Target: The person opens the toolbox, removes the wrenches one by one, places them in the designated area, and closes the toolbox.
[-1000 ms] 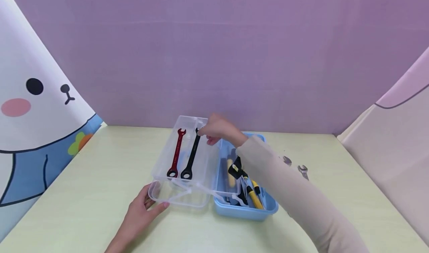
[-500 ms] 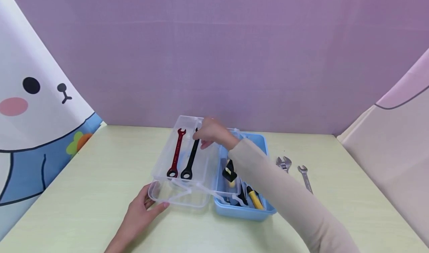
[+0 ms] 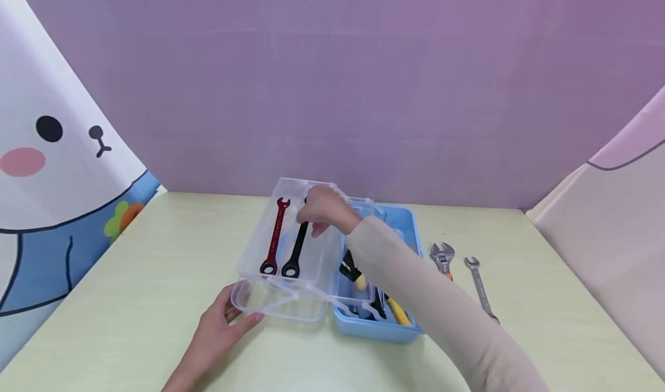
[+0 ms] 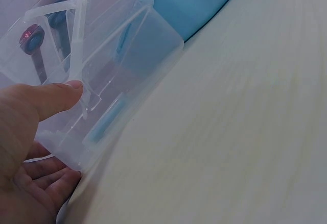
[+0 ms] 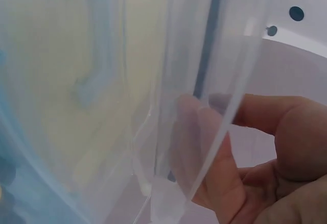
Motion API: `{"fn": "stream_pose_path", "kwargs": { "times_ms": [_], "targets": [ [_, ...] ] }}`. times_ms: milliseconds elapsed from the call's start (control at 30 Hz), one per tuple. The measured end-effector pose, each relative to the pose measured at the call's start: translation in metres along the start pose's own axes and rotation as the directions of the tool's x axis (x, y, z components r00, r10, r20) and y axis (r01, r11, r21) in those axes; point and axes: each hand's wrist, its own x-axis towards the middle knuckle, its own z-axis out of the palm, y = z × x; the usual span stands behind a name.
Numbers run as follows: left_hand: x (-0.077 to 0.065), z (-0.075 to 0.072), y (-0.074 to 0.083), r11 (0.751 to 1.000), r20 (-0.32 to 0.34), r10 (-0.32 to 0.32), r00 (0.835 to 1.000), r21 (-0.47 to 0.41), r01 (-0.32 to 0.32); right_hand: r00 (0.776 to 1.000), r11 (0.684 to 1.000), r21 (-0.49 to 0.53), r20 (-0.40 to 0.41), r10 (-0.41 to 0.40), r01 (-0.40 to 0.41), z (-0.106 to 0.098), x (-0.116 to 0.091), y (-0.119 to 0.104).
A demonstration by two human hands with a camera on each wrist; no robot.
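A blue toolbox (image 3: pixel 379 329) stands open in the middle, its clear plastic tray (image 3: pixel 322 247) folded out to the left above a clear rounded lid (image 3: pixel 280 311). In the tray lie a red combination wrench (image 3: pixel 273 239) and a black ratchet wrench (image 3: pixel 297 250), roughly side by side. My right hand (image 3: pixel 327 207) reaches over the tray's right wall and pinches the black wrench near its far end, thumb and fingertips on either side of the shaft in the right wrist view. My left hand (image 3: pixel 215 328) grips the near left corner of the lid, thumb (image 4: pixel 61 96) above and fingers below.
Inside the blue box lie yellow-and-black handled tools (image 3: pixel 399 311). An adjustable wrench (image 3: pixel 443 256) and a silver open-end wrench (image 3: pixel 480 288) rest on the pale table (image 3: pixel 545 299) to the right. A purple cloth wall (image 3: pixel 332 92) rises behind.
My right hand has shifted slightly left and toward me along the black wrench. The sleeve moved with it, uncovering the two wrenches on the right. My left hand stays in place.
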Motion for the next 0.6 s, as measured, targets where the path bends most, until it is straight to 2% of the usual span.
{"fn": "stream_pose_path", "kwargs": {
  "times_ms": [300,600],
  "targets": [
    [-0.003,-0.005,0.0,1.0,0.004,-0.012,1.0,-0.005,0.012,1.0,0.999,-0.054,-0.026,-0.001,-0.001,0.01,0.001,-0.006],
    [-0.003,-0.004,-0.002,1.0,0.016,-0.028,0.999,-0.002,0.028,0.999,0.999,0.009,-0.031,0.031,-0.031,0.011,0.003,-0.002]
  ]
}}
